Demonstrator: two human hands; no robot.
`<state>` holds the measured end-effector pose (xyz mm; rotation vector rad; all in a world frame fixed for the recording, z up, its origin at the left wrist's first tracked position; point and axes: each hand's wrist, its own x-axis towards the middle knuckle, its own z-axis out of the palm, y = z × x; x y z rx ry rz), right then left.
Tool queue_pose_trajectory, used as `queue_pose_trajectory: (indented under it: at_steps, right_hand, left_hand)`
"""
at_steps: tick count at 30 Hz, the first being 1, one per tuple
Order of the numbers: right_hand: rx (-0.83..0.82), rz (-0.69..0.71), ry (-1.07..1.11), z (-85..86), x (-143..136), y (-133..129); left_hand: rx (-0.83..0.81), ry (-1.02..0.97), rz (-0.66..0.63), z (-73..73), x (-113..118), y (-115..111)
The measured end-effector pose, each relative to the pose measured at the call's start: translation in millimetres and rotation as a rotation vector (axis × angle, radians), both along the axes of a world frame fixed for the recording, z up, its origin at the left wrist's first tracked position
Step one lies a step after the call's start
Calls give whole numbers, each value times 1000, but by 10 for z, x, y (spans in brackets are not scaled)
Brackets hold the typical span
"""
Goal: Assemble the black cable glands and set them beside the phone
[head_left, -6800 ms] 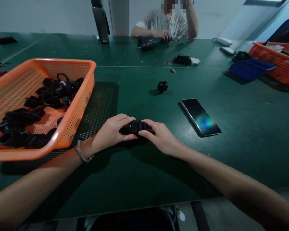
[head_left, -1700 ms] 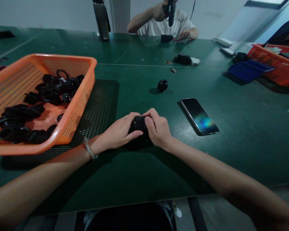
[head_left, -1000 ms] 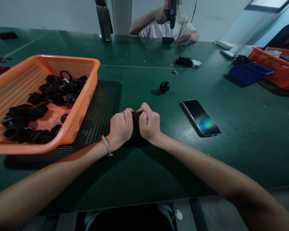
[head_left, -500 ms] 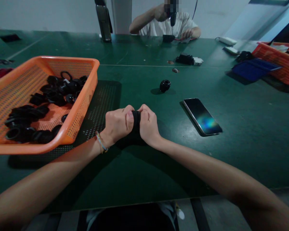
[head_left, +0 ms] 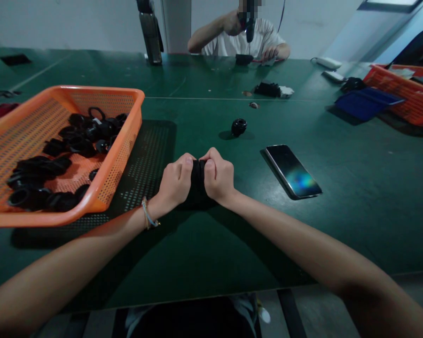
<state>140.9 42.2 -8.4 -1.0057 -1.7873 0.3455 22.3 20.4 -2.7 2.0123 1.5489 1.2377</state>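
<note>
The left hand (head_left: pixel 174 183) and the right hand (head_left: pixel 217 178) met over the tabletop (head_left: pixel 197 256), their fingers (head_left: pixel 211 156) curled tightly round one black part (head_left: pixel 197 174), a fist at either end; only a narrow dark band showed between the knuckles, and it could not be told whether the part touched the tabletop or hung just above it. The likeliest trouble was a slip; if the held part was as smooth as the glossy loose piece (head_left: pixel 238 127) beyond the hands looked, uneven pressure or a twist could make the fingers skid round it; with the fists so close, skin could also get pinched between them; because they hid nearly all of the part, a crack or a crooked grip would be hard to notice. A sudden release could throw the left hand toward the orange basket (head_left: pixel 137 110) and jolt the heap of black pieces (head_left: pixel 79 141) inside; the bracelet (head_left: pixel 148 216) could snag on the rim in such a swing; to the right, the phone (head_left: pixel 293 171) lay flat, where a part flung loose could strike its glass; the loose piece looked round enough to roll if the tabletop were bumped.
</note>
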Motion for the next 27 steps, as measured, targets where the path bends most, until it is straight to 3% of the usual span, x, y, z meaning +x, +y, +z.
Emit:
queue_pose_trajectory:
  at_steps: [3, 6, 13, 19, 27]
  right_hand:
    - [197, 30, -119, 2, 70, 55]
    - [259, 78, -210, 0, 97, 60]
    - [-115, 48, -150, 48, -3, -62]
    - [-351, 8, -2, 132, -53, -116]
    - [-474, 36, 149, 113, -82, -151]
  left_hand:
    - [-202, -237, -16, -46, 64, -4]
    - [-256, -245, 37, -62, 83, -19]
    - [-122, 190, 227, -34, 18, -36]
    - [70, 394, 124, 41, -35, -51]
    - [250, 609, 64, 95, -111, -61]
